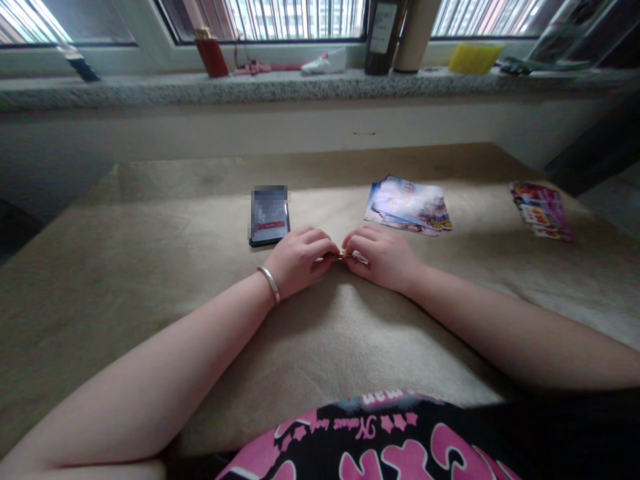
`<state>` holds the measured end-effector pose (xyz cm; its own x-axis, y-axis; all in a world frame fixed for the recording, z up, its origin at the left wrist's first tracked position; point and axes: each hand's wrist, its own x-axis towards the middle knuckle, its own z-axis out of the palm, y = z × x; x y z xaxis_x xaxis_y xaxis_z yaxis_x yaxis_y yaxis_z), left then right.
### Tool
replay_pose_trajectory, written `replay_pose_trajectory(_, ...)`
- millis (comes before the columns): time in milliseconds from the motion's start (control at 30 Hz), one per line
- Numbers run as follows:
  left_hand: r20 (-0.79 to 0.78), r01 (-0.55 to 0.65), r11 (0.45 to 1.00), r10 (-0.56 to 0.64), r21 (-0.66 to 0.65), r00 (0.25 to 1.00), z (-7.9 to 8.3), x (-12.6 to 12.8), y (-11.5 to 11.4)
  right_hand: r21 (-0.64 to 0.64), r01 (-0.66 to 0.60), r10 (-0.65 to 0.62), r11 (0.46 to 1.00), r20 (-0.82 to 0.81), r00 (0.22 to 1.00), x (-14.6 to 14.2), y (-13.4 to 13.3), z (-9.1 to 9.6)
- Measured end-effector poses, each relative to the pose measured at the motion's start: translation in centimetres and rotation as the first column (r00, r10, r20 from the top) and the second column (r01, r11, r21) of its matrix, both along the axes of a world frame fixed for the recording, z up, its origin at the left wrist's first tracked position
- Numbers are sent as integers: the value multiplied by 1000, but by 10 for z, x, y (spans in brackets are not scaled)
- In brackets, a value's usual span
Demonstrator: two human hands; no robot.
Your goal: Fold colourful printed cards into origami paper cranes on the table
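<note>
My left hand (306,257), with a silver bangle at its wrist, is closed with its fingertips pinching one end of a thin flat card-like item (342,256). The other end sits between the thumb and fingers of my right hand (381,255), also closed. Only a narrow edge of the item shows; the fingers cover most of it. Just behind my left hand lies a phone (270,217), partly blurred out. A loose pile of glossy picture cards (413,203) rests beyond my right hand.
Farther right on the cloth-covered table (175,267) lies a fanned group of colourful cards or packets (543,210). Along the stone windowsill (150,90) stand a red bottle (212,53), a dark bottle (383,40) and a yellow block (475,59).
</note>
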<state>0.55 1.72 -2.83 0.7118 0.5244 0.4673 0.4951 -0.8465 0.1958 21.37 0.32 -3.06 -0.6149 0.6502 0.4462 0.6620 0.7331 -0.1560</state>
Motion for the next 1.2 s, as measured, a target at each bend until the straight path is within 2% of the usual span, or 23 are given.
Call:
replay_pose_trajectory(100,-11,37,999,-37,-9,999,1,0,-1,1,-17,17,1000,25,1000,1,0,0)
replay_pose_trajectory(367,-81,99,989,-108,-114,991,1,-2,-3,-136,-144,147,980,12,989,6,5,-3)
replay_pose_trajectory(533,-99,143,985,-153,-96,983,3,-2,-4,-172,-205,208,964,-1,978,9,4,2)
replay_pose_trajectory(800,-141,-7,999,12,32,990,1,-4,-1,-147,-206,197,968,-70,978,10,7,2)
replay_pose_trajectory(1067,-92,-44,998,40,-35,995,-8,-3,5,-85,-169,167,982,-34,985,11,9,-2)
replay_pose_trajectory(1200,-67,-54,998,52,-27,996,-9,-3,4,-36,-177,177,984,5,984,10,9,-1)
